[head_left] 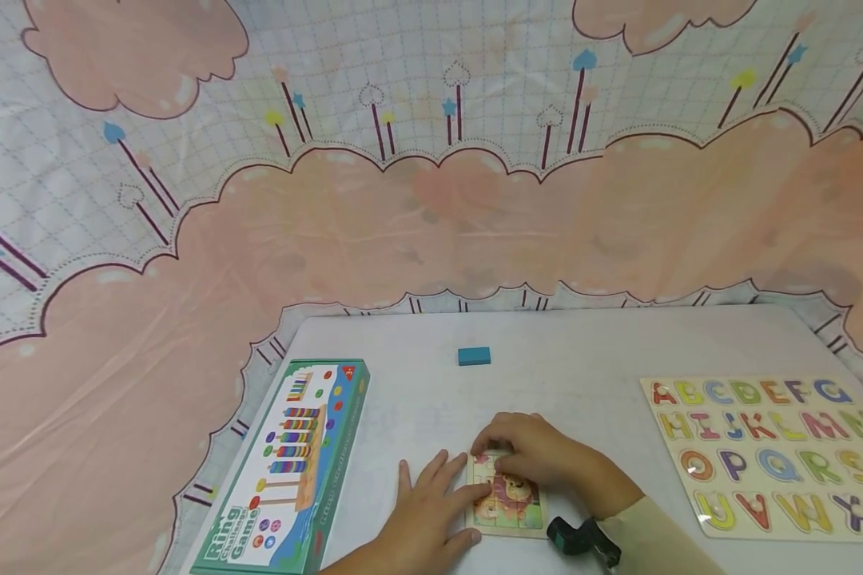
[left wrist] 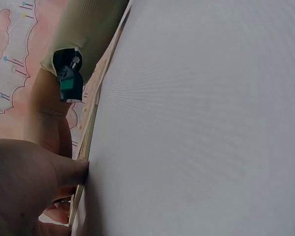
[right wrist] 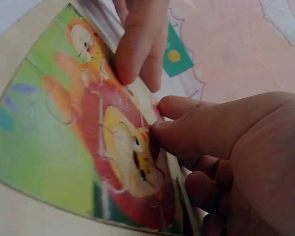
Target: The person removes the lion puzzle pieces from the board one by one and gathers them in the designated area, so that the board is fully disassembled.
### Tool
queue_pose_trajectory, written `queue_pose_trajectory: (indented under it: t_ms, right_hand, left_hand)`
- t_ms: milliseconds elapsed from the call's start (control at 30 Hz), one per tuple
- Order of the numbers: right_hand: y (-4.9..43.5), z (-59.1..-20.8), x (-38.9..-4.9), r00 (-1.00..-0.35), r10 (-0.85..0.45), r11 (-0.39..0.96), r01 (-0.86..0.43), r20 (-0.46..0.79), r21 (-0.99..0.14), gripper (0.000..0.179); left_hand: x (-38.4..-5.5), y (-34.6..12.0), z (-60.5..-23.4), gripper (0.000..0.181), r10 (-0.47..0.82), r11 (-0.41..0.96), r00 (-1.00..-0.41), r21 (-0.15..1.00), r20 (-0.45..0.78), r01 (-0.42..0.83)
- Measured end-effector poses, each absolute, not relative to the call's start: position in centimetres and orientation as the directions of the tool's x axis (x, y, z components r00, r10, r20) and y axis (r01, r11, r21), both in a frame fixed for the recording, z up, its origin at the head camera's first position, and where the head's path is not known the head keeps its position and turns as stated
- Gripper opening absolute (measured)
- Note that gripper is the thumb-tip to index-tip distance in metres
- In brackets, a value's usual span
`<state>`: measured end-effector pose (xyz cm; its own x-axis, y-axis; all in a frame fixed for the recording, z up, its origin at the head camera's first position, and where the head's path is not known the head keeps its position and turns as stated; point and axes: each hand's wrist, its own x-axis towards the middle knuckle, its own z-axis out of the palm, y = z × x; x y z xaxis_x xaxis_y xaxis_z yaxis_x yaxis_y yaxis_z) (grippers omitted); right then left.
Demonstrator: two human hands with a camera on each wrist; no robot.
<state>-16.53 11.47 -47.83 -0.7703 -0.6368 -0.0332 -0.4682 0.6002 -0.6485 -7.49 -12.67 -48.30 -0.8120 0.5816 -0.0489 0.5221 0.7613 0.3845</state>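
A small wooden jigsaw puzzle (head_left: 518, 511) with a lion picture lies flat near the table's front edge. My left hand (head_left: 431, 515) comes from the left with its fingers spread. Its index fingertip touches the picture, and its thumb is by the puzzle's near left edge. My right hand (head_left: 539, 455) reaches over the far side. In the right wrist view the right thumb rests on the picture (right wrist: 123, 142) near the edge, while other fingers curl at the puzzle's rim. Whether a single piece is pinched there is hidden.
To the left lies a green ring game box (head_left: 288, 463). A blue block (head_left: 474, 356) is farther back on the white table (head_left: 561, 343). On the right is an alphabet board (head_left: 777, 459) with coloured letters. A patterned curtain (head_left: 431, 216) hangs behind the table.
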Motion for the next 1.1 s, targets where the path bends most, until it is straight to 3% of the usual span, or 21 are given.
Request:
queue_pose_trajectory:
  t_ms: [533,700,1100]
  right_hand:
    - [10.0,-47.1,-18.4,-0.756,-0.65,0.61,-0.461,-0.075,-0.644,0.031]
    - [10.2,-47.1,-19.2,-0.783,-0.62,0.623,-0.443,-0.062,-0.645,0.032]
    - [9.3,-47.2,-19.9,-0.768,-0.64,0.609,-0.482,-0.031,-0.63,0.028]
  left_hand:
    - [-7.9,-12.8,-47.7,0.052,0.526,0.803,-0.848,0.365,-0.064,0.471]
    - [-8.9,-12.5,-47.5,0.051,0.501,0.817,-0.864,0.358,-0.05,0.453]
    - [-9.4,-12.8,-47.3,0.05,0.471,0.836,-0.88,0.352,-0.066,0.421]
